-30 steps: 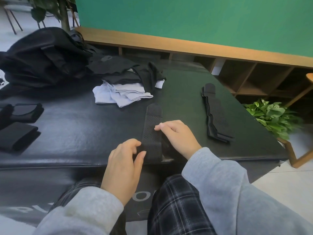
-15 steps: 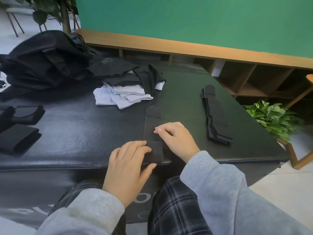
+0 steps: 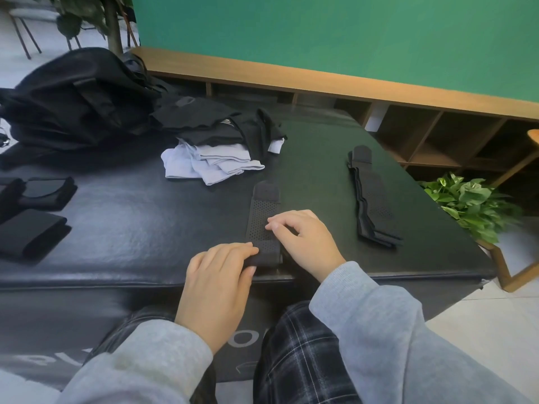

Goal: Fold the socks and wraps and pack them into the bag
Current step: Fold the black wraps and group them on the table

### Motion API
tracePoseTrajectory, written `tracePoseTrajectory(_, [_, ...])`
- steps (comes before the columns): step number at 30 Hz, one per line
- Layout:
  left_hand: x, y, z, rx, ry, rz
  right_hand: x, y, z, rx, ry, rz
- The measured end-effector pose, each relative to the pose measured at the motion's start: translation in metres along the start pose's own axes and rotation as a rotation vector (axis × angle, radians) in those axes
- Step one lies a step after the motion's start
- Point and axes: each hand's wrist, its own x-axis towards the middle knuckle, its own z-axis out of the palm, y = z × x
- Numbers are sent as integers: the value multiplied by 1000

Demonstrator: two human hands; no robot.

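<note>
The perforated black wrap (image 3: 262,220) lies flat near the tabletop's (image 3: 131,228) front edge; the left hand (image 3: 217,284) pinches its near end, and the right hand's (image 3: 303,237) curled fingertips press its middle.

Single head-worn view, looking forward and down, close over the black table (image 3: 116,228) edge

only partial white letters show on the black bench front (image 3: 73,322), none readable.

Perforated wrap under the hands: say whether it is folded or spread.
Mostly spread: the perforated wrap lies flat; the left hand grips its near end.
</note>
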Motion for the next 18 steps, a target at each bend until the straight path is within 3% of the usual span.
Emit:
tracePoseTrajectory(11, [0,3,-5,-25,-61,-41,-8,-2,1,-83,20,-53])
tracePoseTrajectory(15, [1,5,-7,-67,-66,-86,-9,-5,-1,-1,6,-19])
tracePoseTrajectory(18, [3,9,-11,-204,-72,-225,-12,-9,-5,103,6,31])
